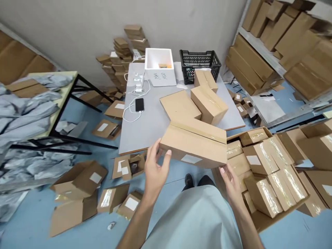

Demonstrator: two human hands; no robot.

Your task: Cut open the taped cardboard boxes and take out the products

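Note:
A long cardboard box (194,141) with a white label on its near side is held between my two hands at the front edge of the grey table (145,135). My left hand (156,164) grips its left end, thumb on the near side. My right hand (230,178) holds the lower right corner, fingers partly hidden by the box. Behind it on the table lie a flat cardboard box (180,104), a taller taped box (209,103) and a smaller box (205,79).
A white foam box (160,74), a black crate (188,69) and a phone (139,104) on a cable sit on the table. At right stands a large carton (269,224) of taped boxes. Open boxes (77,180) litter the left floor; grey bags (28,110) cover a side table.

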